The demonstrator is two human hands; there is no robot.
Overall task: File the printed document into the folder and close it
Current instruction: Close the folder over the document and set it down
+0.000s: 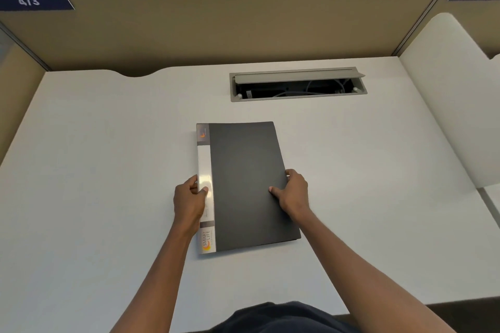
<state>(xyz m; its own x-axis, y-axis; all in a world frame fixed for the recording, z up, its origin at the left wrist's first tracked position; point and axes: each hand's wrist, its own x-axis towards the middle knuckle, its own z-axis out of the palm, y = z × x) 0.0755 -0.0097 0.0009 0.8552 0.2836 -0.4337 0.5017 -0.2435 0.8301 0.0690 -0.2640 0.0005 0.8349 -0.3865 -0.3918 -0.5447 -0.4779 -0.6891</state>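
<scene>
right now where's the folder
In the head view the closed dark folder lies mid-desk, nearer than the open cable tray, left hand at its spine, right hand at its right edge.

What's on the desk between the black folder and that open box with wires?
Nothing: the head view shows bare desk between the folder and the cable box.

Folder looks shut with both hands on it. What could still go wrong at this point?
1. No printed sheet shows anywhere on the desk; whether it sits inside the closed folder cannot be confirmed.
2. The cable tray behind the folder stands open; pushing the folder away could tip its far edge in.
3. The left hand and right hand grip only the side edges, so loose pages might slide out if lifted.
</scene>
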